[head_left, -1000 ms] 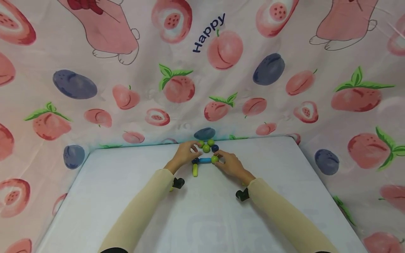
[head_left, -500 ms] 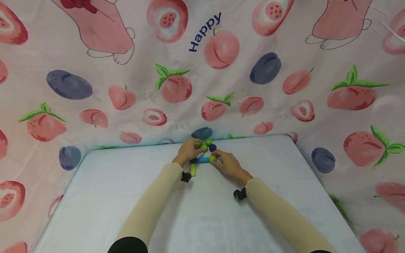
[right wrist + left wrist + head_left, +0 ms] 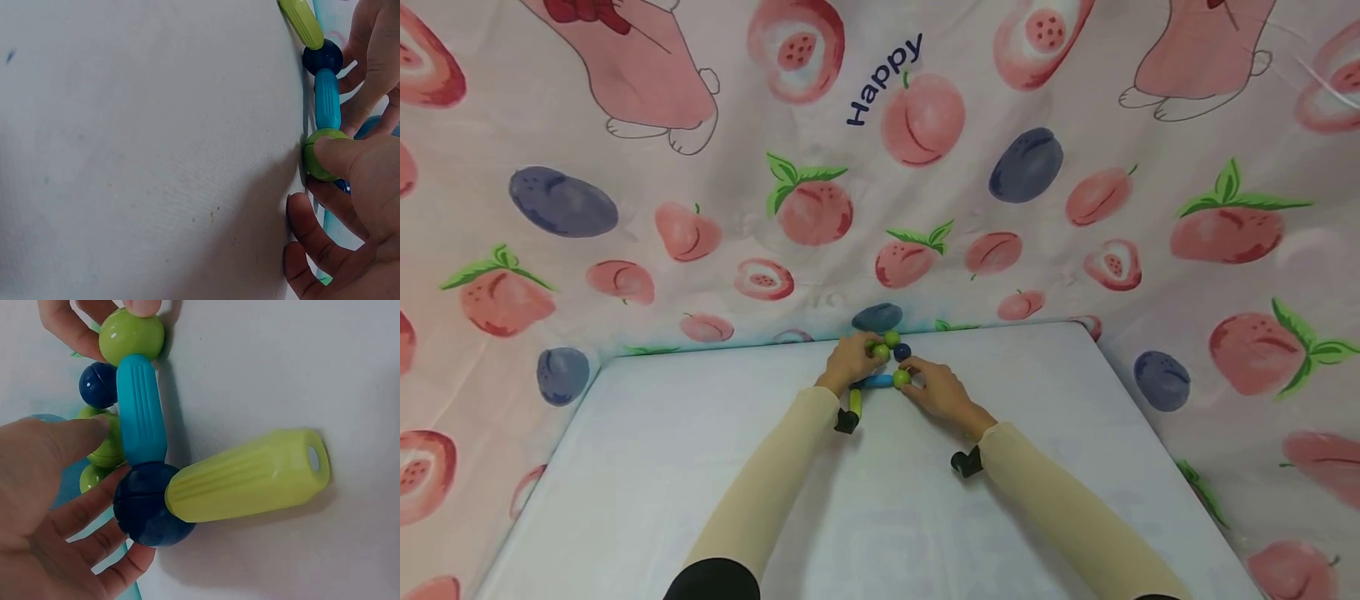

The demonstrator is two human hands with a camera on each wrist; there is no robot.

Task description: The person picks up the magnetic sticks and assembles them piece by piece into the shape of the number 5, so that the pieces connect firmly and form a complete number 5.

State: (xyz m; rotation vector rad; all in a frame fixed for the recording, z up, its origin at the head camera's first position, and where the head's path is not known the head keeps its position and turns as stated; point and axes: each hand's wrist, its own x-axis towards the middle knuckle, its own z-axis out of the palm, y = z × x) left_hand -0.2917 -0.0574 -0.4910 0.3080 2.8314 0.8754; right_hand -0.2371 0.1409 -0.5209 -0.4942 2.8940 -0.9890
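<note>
My right hand point(image 3: 942, 388) pinches a green ball point(image 3: 320, 156) between thumb and fingers. That ball sits on one end of a blue ribbed rod point(image 3: 141, 409). At the rod's other end is a dark blue ball point(image 3: 153, 506), from which a yellow-green rod point(image 3: 250, 476) sticks out at an angle. My left hand point(image 3: 851, 360) reaches behind this joined piece, thumb and fingers around a loose green ball point(image 3: 110, 447). Its other fingers spread behind the dark blue ball. Beside the held ball lie another green ball point(image 3: 891, 338) and a second dark blue ball point(image 3: 902, 352).
The white table point(image 3: 1037, 517) ends just behind the balls, against a fruit-printed cloth point(image 3: 820, 275). Black wrist mounts point(image 3: 967, 462) hang from both sleeves close over the tabletop.
My left hand has moved right and forward, from beside the joined piece's dark blue ball to the loose green balls. The right hand keeps its hold on the end ball.
</note>
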